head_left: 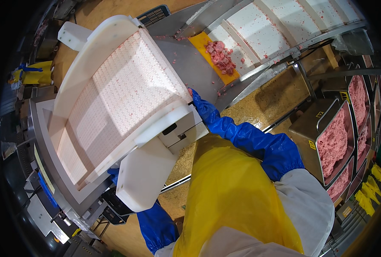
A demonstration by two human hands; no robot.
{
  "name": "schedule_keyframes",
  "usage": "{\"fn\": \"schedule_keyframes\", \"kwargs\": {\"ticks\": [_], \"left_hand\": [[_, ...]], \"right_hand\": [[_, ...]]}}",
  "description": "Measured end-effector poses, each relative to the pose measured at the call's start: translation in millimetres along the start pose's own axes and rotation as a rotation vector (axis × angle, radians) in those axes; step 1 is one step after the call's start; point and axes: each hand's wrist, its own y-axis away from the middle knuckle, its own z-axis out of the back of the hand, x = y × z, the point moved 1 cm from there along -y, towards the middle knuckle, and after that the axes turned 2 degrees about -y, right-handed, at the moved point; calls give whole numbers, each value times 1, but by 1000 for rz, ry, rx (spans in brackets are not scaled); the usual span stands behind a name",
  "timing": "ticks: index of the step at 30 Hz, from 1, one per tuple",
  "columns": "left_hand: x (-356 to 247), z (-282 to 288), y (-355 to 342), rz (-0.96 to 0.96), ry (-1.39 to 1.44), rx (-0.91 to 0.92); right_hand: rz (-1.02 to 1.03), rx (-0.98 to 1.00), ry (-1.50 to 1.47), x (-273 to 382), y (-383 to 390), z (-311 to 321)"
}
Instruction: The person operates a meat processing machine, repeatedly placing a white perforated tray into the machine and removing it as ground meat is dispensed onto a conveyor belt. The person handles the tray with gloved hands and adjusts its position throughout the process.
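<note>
In front of me is a white plastic-link conveyor belt (pixel 117 98), flecked with small pink meat bits, between white side walls. My right hand (pixel 194 97), in blue, is at the belt's right end by the near side wall; its fingers are mostly hidden, and I cannot tell if they grip anything. My left hand (pixel 113 173) shows only as a blue patch at the near side wall's lower edge. A white plate (pixel 145 175) covers the rest of it. Beyond my right hand, a heap of pink meat pieces (pixel 221 58) lies on a yellow strip (pixel 202 42).
A white cleated conveyor (pixel 280 25) runs off to the upper right. Steel tubs (pixel 312 124) filled with ground meat (pixel 334 141) stand at my right. Yellow gloves (pixel 372 188) hang beyond them. A person with a blue sleeve (pixel 29 68) is at the far left.
</note>
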Motion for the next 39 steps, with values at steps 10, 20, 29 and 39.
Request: {"fn": "schedule_keyframes", "kwargs": {"ticks": [10, 20, 29, 39], "left_hand": [[8, 10, 1, 214, 561, 246], [7, 3, 11, 34, 10, 41], [25, 3, 7, 119, 274, 57], [-45, -16, 16, -58, -490, -480]], "right_hand": [[-34, 14, -34, -8, 0, -3], [49, 14, 85, -5, 5, -3], [123, 15, 106, -8, 8, -4], [188, 14, 153, -7, 10, -2]]}}
